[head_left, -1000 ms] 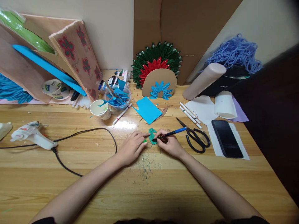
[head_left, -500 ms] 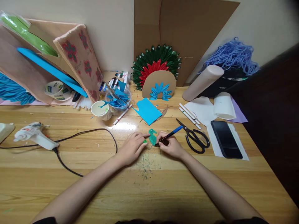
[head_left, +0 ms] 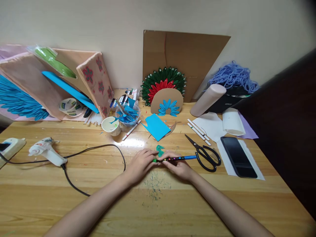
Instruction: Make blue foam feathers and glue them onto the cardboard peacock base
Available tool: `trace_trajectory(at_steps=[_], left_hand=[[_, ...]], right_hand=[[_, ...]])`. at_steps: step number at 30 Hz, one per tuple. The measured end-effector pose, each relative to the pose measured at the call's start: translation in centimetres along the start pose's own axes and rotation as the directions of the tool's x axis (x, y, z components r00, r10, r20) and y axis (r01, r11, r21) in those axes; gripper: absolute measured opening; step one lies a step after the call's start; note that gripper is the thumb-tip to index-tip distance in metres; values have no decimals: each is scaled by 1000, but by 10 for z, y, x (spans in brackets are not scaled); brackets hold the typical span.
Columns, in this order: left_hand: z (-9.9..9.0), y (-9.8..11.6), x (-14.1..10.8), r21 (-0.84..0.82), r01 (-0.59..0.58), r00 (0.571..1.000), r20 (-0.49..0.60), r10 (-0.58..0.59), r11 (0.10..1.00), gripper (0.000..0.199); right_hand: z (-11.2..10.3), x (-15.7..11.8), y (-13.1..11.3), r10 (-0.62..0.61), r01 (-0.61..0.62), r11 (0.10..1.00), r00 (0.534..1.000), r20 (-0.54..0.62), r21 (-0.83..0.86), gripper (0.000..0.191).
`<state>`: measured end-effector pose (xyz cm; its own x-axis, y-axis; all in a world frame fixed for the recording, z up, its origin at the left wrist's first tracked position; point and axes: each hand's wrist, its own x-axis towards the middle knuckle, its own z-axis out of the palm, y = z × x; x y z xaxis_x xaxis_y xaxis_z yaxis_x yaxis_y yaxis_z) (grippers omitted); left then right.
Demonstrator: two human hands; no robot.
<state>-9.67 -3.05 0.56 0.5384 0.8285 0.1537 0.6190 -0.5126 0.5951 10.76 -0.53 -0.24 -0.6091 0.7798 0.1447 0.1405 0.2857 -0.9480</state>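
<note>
A small green bird-shaped cutout [head_left: 160, 150] lies on the table just beyond my fingertips. My right hand [head_left: 179, 167] is closed around a marker pen [head_left: 181, 158], black with coloured dots and a blue end. The pen lies nearly level, its tip end pointing left. My left hand [head_left: 140, 165] pinches a small green cap [head_left: 154, 160], and the pen's tip end meets it; whether it is fully seated I cannot tell. My left fingertips are beside the cutout's left edge. Black-handled scissors [head_left: 206, 153] rest close to the pen's blue end.
A blue sheet [head_left: 158, 127] lies beyond the cutout. A paper cup [head_left: 111, 126] and a tub of blue scraps [head_left: 127, 115] stand back left. A glue gun [head_left: 48, 151] and its cord [head_left: 98, 147] lie left. A phone [head_left: 238, 157] rests right. White markers [head_left: 198, 132] lie beyond the scissors.
My right hand has turned the pen from a slanted pose on the cutout to nearly level and moved it left to the green cap. The view has tilted up.
</note>
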Motion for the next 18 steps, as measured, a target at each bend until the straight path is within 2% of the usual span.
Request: trace_trajectory(at_steps=[5, 9, 12, 15, 18], left_hand=[[9, 0, -8, 233, -121, 989, -57, 138, 965, 25], [13, -2, -14, 228, -243, 965, -42, 259, 943, 26], [11, -2, -16, 178, -269, 963, 24, 269, 947, 21], [8, 0, -16, 135, -275, 960, 103, 262, 952, 18], [3, 3, -13, 105, -199, 975, 121, 186, 974, 23]], right_hand=[[11, -5, -8, -85, 82, 993, 996, -35, -85, 11], [16, -6, -13, -146, 151, 979, 988, 45, -140, 14], [16, -5, -16, -210, 228, 963, 969, 130, -145, 13], [16, -4, -17, -275, 297, 947, 947, 165, -124, 13], [16, -4, -14, -248, 267, 955, 958, 142, -133, 13]])
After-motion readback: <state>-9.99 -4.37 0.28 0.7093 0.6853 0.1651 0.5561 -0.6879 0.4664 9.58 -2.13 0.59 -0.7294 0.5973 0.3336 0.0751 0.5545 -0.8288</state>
